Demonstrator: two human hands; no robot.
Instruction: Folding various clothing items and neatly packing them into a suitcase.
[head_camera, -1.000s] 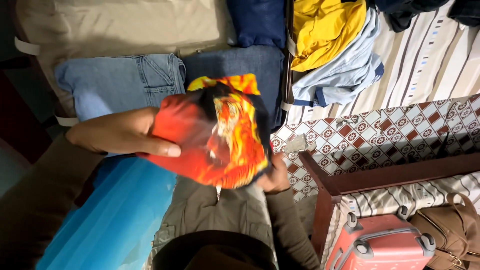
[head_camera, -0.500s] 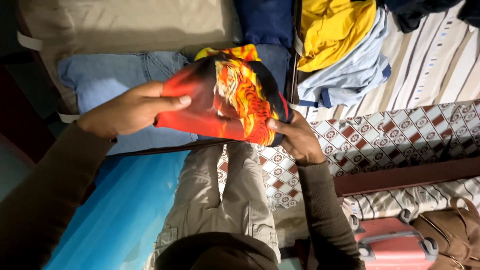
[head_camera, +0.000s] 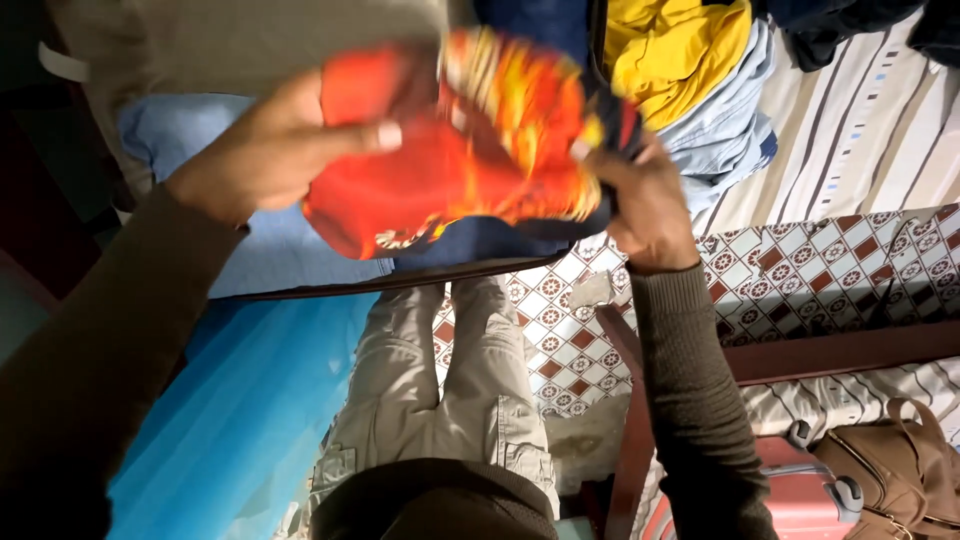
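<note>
Head view, looking straight down. Both hands hold a folded red, orange and yellow printed garment (head_camera: 455, 150), blurred by motion, above folded clothes packed in an open suitcase (head_camera: 320, 290). Left hand (head_camera: 265, 150) grips the garment's left side: thumb lies across the top of the red cloth, the other fingers are hidden under it, so the cloth is pinched between thumb and fingers. Right hand (head_camera: 640, 205) grips the right edge, fingers curled and pinched on the dark hem; fingertips partly hidden by the fabric. The garment is clear of the surface below as far as can be told; its lower red edge hangs over folded dark blue jeans (head_camera: 490, 238). Light blue denim (head_camera: 270, 250) lies to the left of those, under the left hand. A beige folded piece (head_camera: 230, 45) sits at the top left of the suitcase. Just right of the suitcase, a yellow garment (head_camera: 670, 55) lies on top of a pale blue shirt (head_camera: 725, 130), both on a striped bedsheet (head_camera: 860, 130). Below that, patterned floor tiles (head_camera: 800, 280) and a dark wooden bed rail (head_camera: 850, 345). The person's khaki trousers (head_camera: 440, 390) fill the lower centre. A pink hard-shell suitcase (head_camera: 800, 500) and a brown bag (head_camera: 900, 470) stand at lower right.
</note>
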